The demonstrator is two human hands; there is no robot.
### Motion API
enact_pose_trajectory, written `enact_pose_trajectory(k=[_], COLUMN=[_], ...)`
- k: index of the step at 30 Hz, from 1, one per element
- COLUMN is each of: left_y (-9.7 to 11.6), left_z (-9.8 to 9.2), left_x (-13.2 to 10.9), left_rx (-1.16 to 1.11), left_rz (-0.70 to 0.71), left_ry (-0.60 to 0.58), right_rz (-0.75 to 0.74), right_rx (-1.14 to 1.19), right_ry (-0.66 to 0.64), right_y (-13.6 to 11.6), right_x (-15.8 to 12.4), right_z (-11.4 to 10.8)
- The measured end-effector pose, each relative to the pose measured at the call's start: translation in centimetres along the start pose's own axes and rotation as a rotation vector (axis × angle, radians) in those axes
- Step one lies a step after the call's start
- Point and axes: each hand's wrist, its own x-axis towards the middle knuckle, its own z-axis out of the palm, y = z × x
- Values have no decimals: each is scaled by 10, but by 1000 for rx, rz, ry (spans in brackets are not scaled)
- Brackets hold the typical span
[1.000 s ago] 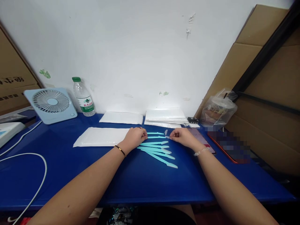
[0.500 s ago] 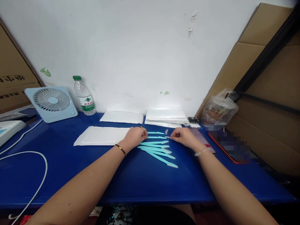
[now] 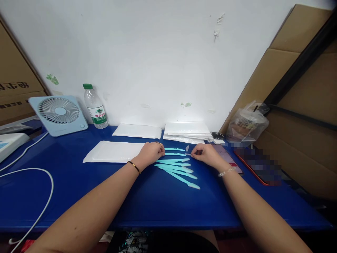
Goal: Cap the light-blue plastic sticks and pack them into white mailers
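Observation:
Several slim turquoise razor-like sticks (image 3: pixel 176 168) with pale clear tips lie fanned out on the blue table (image 3: pixel 147 200). My left hand (image 3: pixel 151 153) rests closed at their left ends, pinching the handle end of one turquoise stick (image 3: pixel 176 154). My right hand (image 3: pixel 206 154) is closed at that stick's other end, fingertips pinched on its small clear cap. A loose clear cap (image 3: pixel 187 148) lies just behind the stick.
A white padded envelope (image 3: pixel 113 151) lies left of my hands, with more white envelopes (image 3: pixel 188 129) stacked by the wall. A fan (image 3: pixel 58 114), a water bottle (image 3: pixel 96 108), a white cable (image 3: pixel 39 189), a phone (image 3: pixel 229 158), a plastic bag (image 3: pixel 246 123) and cardboard (image 3: pixel 302 105) surround the table.
Almost nothing has moved. Both hands stay pinched on the same stick; the view has shifted slightly.

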Motion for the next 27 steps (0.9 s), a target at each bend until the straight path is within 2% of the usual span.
enact_pose_trajectory(k=[8,18,21,27], left_y=[-2,-3,-5,-6], left_z=[0,-4,-5,-5], left_x=[1,-1,-1,0], left_rx=[7,24,13,13], left_rz=[6,-37,-47,-45], left_ry=[0,-31,-43,-45], right_rz=[-14,6,12,-67], right_rx=[109,96,88,99], right_ry=[-20,-38,-2,1], right_y=[0,5,3,3], right_x=[1,0,0,4], right_z=[7,1,3,9])
